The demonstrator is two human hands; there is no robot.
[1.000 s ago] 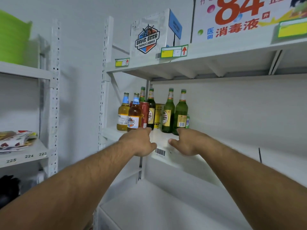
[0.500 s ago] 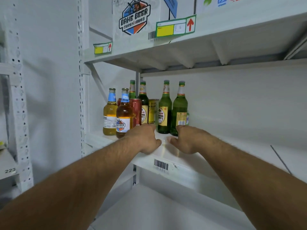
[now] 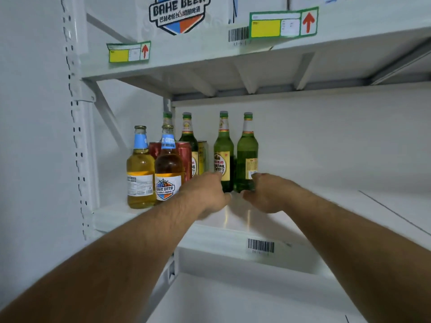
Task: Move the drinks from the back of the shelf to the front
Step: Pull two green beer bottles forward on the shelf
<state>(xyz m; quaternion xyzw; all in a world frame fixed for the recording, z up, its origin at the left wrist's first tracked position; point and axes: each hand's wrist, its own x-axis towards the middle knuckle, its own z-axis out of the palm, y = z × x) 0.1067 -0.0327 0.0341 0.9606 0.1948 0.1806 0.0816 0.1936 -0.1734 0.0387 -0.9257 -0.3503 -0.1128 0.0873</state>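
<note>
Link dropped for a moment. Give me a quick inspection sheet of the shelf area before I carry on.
Surface: white shelf, front strip bare.
Job's things: two green bottles; amber bottles; red cans, all upright at back left.
Clutter: nothing seen.
Grippers: left hand and right hand at the green bottles' bases; grip unclear.
Cables: nothing seen.
Surroundings: beer carton above; barcode label on the edge.

Green bottles (image 3: 223,151): four, upright, at the shelf's (image 3: 233,220) back.
Amber bottles (image 3: 140,167): two, blue-necked, upright, leftmost.
Red cans (image 3: 185,157): upright, behind the amber pair.
Yellow can (image 3: 202,157): half-hidden, between green bottles.
</note>
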